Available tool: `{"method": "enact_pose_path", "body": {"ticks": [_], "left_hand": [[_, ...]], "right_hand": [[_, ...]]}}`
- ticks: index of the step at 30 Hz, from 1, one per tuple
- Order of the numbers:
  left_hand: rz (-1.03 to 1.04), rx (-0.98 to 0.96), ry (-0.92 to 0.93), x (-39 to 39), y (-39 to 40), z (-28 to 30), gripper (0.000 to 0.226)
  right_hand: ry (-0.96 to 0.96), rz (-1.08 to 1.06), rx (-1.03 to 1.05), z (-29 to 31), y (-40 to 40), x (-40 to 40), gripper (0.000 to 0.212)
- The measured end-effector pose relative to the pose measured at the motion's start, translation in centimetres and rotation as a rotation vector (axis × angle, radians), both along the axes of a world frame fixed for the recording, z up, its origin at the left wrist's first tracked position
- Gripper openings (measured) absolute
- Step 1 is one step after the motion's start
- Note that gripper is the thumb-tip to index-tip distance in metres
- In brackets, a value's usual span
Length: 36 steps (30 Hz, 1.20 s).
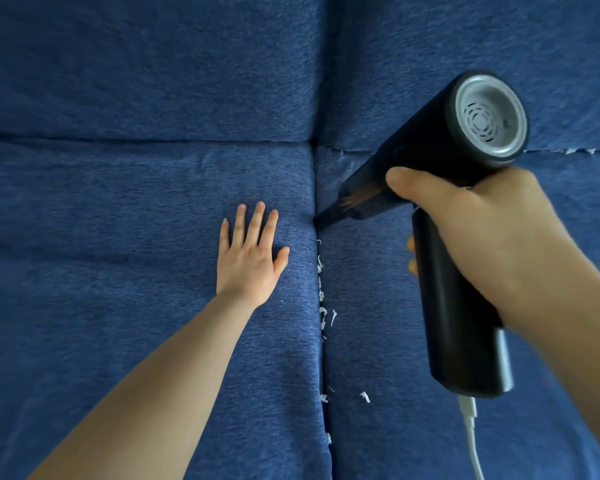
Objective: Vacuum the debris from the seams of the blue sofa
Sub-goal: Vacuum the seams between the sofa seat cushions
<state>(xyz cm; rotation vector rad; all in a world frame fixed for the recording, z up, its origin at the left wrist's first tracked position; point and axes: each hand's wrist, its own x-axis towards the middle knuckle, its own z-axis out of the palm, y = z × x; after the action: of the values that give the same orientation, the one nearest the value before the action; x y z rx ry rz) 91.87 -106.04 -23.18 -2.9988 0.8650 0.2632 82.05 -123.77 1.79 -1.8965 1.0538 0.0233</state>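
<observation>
The blue sofa (pixel 125 209) fills the view, with a vertical seam (pixel 321 341) between two seat cushions. White debris scraps (pixel 322 313) lie along that seam, below the nozzle. My right hand (pixel 471 216) grips the handle of a black handheld vacuum (pixel 444 140). Its narrow nozzle (pixel 326 221) touches the seam at its upper part. My left hand (pixel 252 258) presses flat on the left cushion, fingers straight, just left of the seam.
More white scraps (pixel 575 150) sit in the horizontal seam at the right, where seat meets backrest. A white cable (pixel 473 441) hangs from the bottom of the vacuum handle. A few loose scraps (pixel 364 396) lie on the right cushion.
</observation>
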Motion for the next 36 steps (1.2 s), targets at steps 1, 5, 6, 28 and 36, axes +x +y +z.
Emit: {"method": "enact_pose_path", "body": {"ticks": [1, 5, 6, 28, 36], "left_hand": [[-0.001, -0.005, -0.001, 0.0, 0.0, 0.0, 0.069], [0.003, -0.021, 0.003, -0.2, -0.1, 0.0, 0.068], [0.003, -0.021, 0.002, -0.3, -0.1, 0.0, 0.068], [-0.001, -0.023, -0.007, -3.9, 1.4, 0.1, 0.067], [-0.067, -0.037, 0.013, -3.8, 2.2, 0.5, 0.063]], "right_hand": [[0.001, 0.008, 0.016, 0.1, 0.0, -0.3, 0.029], [0.018, -0.03, 0.024, -0.5, 0.3, -0.6, 0.048], [0.025, -0.025, 0.019, -0.8, 0.4, -0.4, 0.047], [0.059, 0.067, -0.026, -0.4, 1.0, -3.5, 0.056], [0.091, 0.07, 0.01, -0.8, 1.3, -4.6, 0.05]]}}
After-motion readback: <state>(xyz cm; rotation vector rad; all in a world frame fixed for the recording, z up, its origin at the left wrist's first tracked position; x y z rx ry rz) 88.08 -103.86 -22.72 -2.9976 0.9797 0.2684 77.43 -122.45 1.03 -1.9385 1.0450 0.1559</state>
